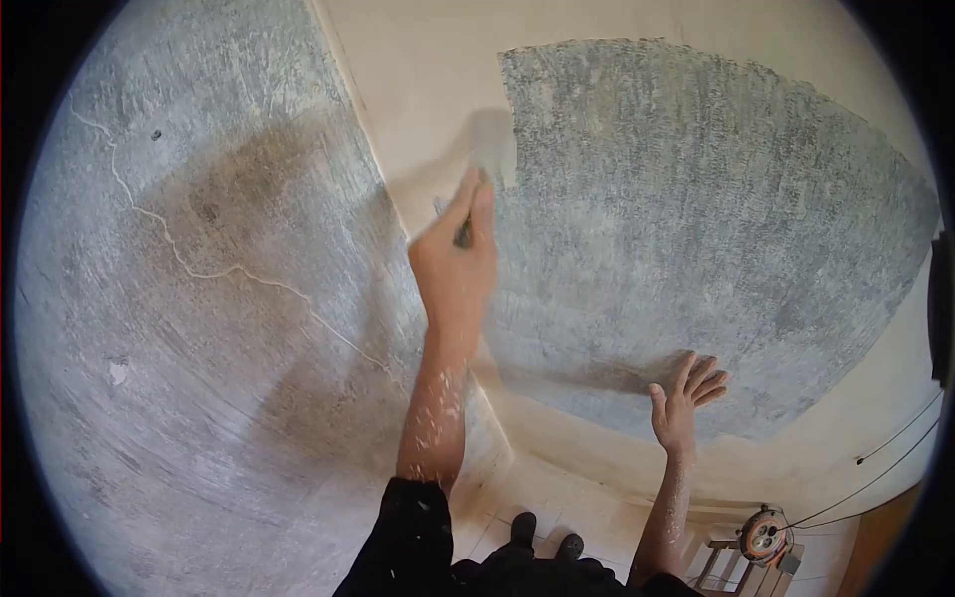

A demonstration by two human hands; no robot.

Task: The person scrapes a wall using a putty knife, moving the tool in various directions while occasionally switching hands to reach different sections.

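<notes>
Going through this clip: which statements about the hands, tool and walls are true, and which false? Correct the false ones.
1. The left hand holds a flat-bladed tool. True.
2. Both hands grip tools. False: the right hand holds nothing; its fingers are spread.
3. The blade is near the left edge of the grey patch. True.
4. Long sleeves cover both forearms. False: the left forearm and right forearm are bare.
5. A pale wavy line crosses the grey wall at left. True.
</notes>
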